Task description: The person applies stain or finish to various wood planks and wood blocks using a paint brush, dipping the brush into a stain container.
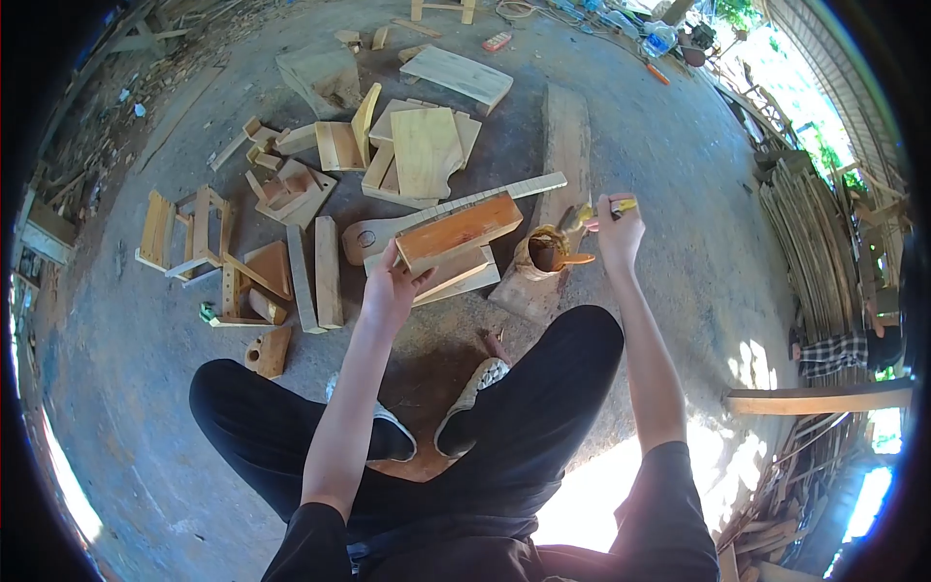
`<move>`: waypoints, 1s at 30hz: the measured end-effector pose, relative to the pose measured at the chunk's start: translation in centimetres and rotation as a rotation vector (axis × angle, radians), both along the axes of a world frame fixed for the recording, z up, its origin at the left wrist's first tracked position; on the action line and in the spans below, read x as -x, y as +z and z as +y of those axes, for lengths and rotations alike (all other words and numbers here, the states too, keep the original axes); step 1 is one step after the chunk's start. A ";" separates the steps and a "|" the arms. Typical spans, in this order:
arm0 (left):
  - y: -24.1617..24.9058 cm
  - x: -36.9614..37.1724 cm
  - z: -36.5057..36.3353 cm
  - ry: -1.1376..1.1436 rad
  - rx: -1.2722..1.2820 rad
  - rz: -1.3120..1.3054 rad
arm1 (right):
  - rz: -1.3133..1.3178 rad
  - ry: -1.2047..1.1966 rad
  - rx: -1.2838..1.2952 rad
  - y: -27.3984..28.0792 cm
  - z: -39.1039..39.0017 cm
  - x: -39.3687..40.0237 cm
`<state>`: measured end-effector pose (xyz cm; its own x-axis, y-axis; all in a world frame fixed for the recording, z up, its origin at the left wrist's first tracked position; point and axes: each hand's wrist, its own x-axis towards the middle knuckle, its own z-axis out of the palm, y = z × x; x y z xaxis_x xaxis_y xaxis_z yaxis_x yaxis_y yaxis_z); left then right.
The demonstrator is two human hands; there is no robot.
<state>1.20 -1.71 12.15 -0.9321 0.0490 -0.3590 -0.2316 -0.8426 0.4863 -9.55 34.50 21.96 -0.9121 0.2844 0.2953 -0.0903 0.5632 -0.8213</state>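
Observation:
My left hand [390, 289] grips the near end of a long wooden block [461, 231] whose upper face is coated a glossy orange-brown. My right hand [621, 233] is closed around the yellow handle of a paintbrush [582, 215], its bristles just above the rim of a stained can [530, 274]. Brown liquid shows inside the can, and an orange stick [574, 259] leans out of it. Below the block lie pale boards [475, 281]. Beyond it is a long paddle-shaped board [388, 231] with a round mark at its wide end.
Several wooden pieces [422, 150] lie piled ahead. Small slatted wooden frames [184, 233] stand to the left, with two upright planks [315, 276] nearer. A long plank [565, 145] runs under the can. At far right are stacked timber strips [805, 242] and a person in checked clothing [834, 356].

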 end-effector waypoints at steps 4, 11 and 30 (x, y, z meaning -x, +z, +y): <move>-0.1 -0.1 0.0 -0.021 0.033 0.026 | 0.094 0.044 0.088 6.6 -6.2 -4.2; -1.4 0.1 0.8 -0.006 0.005 0.062 | 0.100 0.269 0.334 8.6 -17.8 -10.3; -1.7 0.0 1.4 0.038 0.028 0.055 | 0.103 0.134 0.108 7.1 -14.9 -11.0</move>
